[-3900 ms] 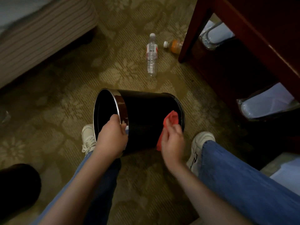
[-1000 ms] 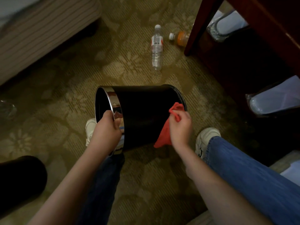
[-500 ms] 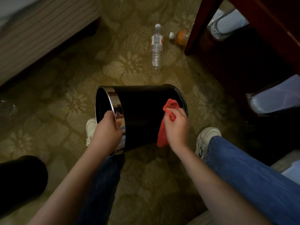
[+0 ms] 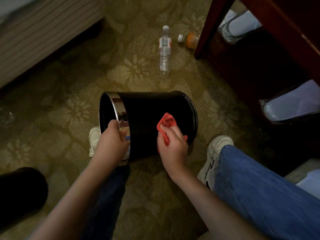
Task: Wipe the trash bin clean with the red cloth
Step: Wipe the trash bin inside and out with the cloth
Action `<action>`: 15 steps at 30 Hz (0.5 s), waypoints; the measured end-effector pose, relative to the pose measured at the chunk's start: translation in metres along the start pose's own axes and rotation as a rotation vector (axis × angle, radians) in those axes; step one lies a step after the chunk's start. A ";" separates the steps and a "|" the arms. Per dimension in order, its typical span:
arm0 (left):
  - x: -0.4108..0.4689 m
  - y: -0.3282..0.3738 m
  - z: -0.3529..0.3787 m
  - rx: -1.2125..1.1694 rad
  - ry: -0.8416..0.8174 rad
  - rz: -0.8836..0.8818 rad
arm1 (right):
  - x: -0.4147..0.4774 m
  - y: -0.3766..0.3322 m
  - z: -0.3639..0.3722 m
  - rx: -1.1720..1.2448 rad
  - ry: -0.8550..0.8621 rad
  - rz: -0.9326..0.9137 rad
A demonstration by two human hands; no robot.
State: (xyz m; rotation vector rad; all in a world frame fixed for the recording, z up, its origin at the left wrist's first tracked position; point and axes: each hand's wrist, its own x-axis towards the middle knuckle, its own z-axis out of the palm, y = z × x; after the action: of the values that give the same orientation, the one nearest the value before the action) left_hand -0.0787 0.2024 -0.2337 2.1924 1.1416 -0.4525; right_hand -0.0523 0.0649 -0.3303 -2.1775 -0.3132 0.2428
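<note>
A black trash bin with a shiny metal rim lies tipped on its side over the carpet, its mouth facing left. My left hand grips the rim at the near side of the mouth, thumb inside. My right hand holds the bunched red cloth and presses it against the bin's black side wall, near the middle. Part of the cloth is hidden under my fingers.
A clear water bottle and an orange bottle lie on the patterned carpet beyond the bin. A dark red wooden table leg stands at right with plastic-wrapped items under it. A striped bed base is at upper left. My white shoes flank the bin.
My right hand has slid the red cloth leftward from the bin's base end toward the middle of its side. The left hand keeps its grip on the rim.
</note>
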 end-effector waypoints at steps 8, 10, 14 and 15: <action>0.002 -0.014 -0.007 -0.015 0.003 -0.053 | 0.032 0.051 -0.021 0.035 0.078 0.326; 0.002 -0.014 -0.005 -0.008 0.005 -0.054 | 0.030 0.045 -0.019 -0.004 0.072 0.342; 0.004 -0.015 -0.007 -0.022 0.009 -0.061 | 0.002 -0.007 0.002 0.109 -0.046 0.149; 0.004 -0.016 -0.008 -0.018 0.007 -0.061 | -0.005 -0.019 0.007 0.135 -0.092 0.100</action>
State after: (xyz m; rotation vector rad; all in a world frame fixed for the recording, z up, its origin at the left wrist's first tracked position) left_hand -0.0896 0.2171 -0.2353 2.1500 1.2147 -0.4593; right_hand -0.0617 0.0792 -0.3188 -2.0548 -0.2327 0.4095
